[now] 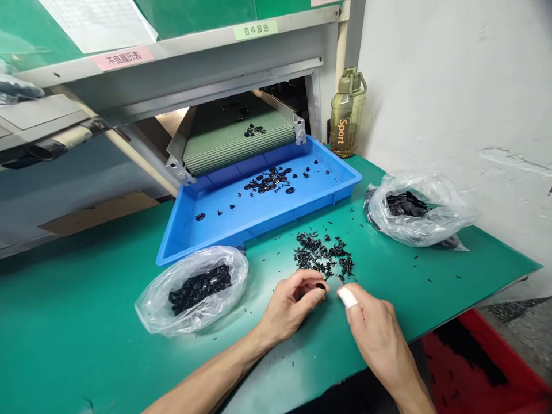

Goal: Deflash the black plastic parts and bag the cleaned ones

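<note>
My left hand (290, 303) is closed, with a small round black part (321, 286) pinched between thumb and fingers. Just to its right is my right hand (374, 322), thumb and fingers pressed together and white tape around one digit. Whatever sits in its fingertips, if anything, is too small to make out. Both hands are at the near edge of a loose pile of small black plastic pieces (319, 253) on the green tabletop (107, 241). Left of my left hand, an open clear plastic bag (150, 305) holds many small black parts.
A blue tray (215, 230) with scattered black discs and bits stands under the end of a green conveyor belt (241, 144). Another clear bag (448, 201) of black discs lies at the right, with a bottle (345, 115) behind. Below the table edge is a red bin (461, 374).
</note>
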`<state>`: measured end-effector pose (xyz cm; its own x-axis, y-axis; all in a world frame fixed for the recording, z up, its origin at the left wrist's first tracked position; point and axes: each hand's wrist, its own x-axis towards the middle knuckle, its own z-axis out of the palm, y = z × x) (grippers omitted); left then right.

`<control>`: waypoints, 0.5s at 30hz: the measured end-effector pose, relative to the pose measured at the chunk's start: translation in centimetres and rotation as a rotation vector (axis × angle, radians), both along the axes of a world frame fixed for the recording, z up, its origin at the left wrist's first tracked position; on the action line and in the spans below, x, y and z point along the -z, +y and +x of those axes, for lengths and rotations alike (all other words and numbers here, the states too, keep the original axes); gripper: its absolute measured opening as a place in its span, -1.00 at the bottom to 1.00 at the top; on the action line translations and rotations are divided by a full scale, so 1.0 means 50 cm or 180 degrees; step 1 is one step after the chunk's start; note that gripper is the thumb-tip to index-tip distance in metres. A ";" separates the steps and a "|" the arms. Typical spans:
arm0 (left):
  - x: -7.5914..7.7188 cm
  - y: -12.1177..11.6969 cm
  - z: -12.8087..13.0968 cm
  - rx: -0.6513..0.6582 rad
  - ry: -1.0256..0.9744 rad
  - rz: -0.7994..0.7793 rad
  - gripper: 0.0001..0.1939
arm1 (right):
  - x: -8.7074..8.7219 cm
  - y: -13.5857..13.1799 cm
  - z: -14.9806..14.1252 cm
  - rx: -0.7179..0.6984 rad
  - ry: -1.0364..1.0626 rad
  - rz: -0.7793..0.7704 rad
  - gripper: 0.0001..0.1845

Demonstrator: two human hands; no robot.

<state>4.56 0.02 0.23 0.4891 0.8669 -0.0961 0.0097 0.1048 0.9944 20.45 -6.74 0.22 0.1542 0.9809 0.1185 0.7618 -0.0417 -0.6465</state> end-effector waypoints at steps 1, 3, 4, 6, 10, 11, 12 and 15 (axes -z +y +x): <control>-0.001 0.002 0.000 -0.0083 0.0064 0.0019 -0.71 | 0.000 0.004 0.003 0.0058 -0.0010 0.0032 -0.68; -0.004 0.006 0.001 -0.0202 0.0212 0.0102 -0.77 | 0.001 0.008 0.010 0.0083 0.0073 0.0096 -0.67; -0.007 0.009 0.002 -0.0216 0.0286 0.0165 -0.81 | 0.002 0.008 0.016 0.0109 0.0181 0.0124 -0.67; -0.017 0.017 0.007 -0.0174 0.0515 0.0352 -0.85 | 0.002 0.006 0.032 0.0328 0.0485 0.0147 -0.67; -0.035 0.045 0.035 -0.0048 0.1156 0.1066 -0.83 | 0.004 -0.002 0.059 0.0769 0.0897 0.0122 -0.69; -0.036 0.055 0.045 0.0057 0.1303 0.1362 -0.82 | 0.005 -0.004 0.061 0.0767 0.0881 0.0141 -0.69; -0.035 0.065 0.056 0.0212 0.1436 0.1681 -0.80 | 0.007 -0.005 0.061 0.0742 0.0837 0.0169 -0.69; -0.024 0.093 0.084 0.0725 0.1858 0.2417 -0.75 | 0.013 -0.005 0.056 0.0696 0.0701 0.0244 -0.68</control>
<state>8.77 4.67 1.42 0.7049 0.6891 0.1679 0.4614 -0.6254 0.6293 23.22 -7.01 -0.42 0.3906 0.9112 0.1310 0.5814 -0.1339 -0.8025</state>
